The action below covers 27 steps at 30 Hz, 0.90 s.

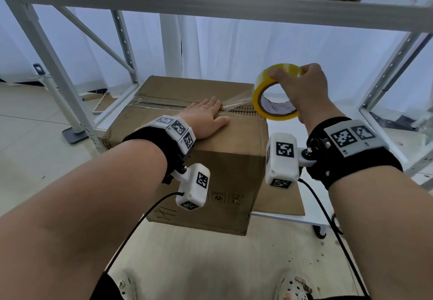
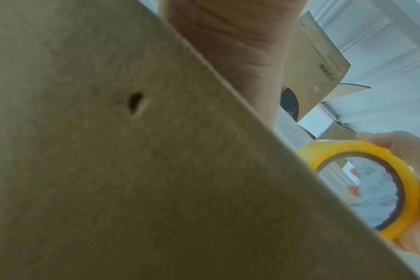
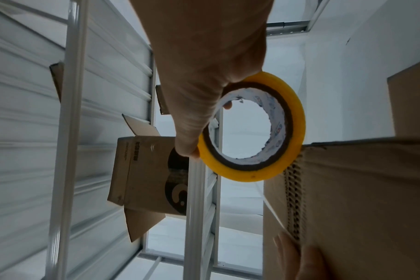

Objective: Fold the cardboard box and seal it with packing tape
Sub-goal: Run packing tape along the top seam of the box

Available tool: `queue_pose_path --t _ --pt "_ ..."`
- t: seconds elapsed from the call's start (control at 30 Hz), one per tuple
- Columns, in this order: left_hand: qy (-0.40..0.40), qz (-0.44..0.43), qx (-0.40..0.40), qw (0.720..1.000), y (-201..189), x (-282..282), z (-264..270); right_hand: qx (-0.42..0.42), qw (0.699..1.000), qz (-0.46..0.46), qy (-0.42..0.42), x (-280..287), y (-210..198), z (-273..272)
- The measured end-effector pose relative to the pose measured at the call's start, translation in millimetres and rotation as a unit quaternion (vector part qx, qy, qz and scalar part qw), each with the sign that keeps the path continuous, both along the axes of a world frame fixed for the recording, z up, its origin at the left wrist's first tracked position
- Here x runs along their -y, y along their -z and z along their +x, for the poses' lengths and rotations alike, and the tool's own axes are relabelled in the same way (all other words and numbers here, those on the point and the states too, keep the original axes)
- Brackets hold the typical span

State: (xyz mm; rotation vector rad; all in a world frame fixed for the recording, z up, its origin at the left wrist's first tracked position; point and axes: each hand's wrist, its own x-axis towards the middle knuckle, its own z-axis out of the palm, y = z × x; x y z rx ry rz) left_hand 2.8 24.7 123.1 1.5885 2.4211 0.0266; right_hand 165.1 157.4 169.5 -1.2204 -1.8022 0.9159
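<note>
Pressing my flat left hand (image 1: pixel 206 119) on the box (image 1: pixel 187 159) seam, my right hand (image 1: pixel 302 91) grips the light tape roll (image 1: pixel 271 93) at three o'clock; tape feels sticky, thin.

At the frame's centre, the right hand (image 3: pixel 204 75) gripped a yellow roll of clear packing tape (image 3: pixel 296 121), thumb outside, a fingertip inside its core. The brown corrugated cardboard box (image 3: pixel 362 199) filled the lower right, the left hand's fingers (image 3: pixel 288 250) lying on it.

A white metal shelf (image 1: pixel 293 220) carries the cardboard box (image 1: pixel 225 175).
</note>
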Motion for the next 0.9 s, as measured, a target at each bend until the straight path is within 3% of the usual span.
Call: queue_pose_path --t 0.13,0.37,0.5,0.9 --pt "-0.006 -0.005 -0.011 1.000 -3.7 -1.7 7.4 -0.011 1.000 0.025 -0.010 3.5 4.5 -1.5" --pt "0.057 -0.004 -0.011 0.998 -4.3 -21.9 37.0 0.153 0.974 0.158 -0.049 23.0 -1.8 -18.4" --pt "0.073 -0.002 0.020 0.997 -7.5 -11.6 17.1 0.156 0.973 0.162 -0.042 27.2 -2.8 -22.6" --pt "-0.038 -0.010 0.008 0.999 -8.8 47.5 -52.2 0.160 0.976 0.141 -0.049 27.2 -6.6 -24.0"
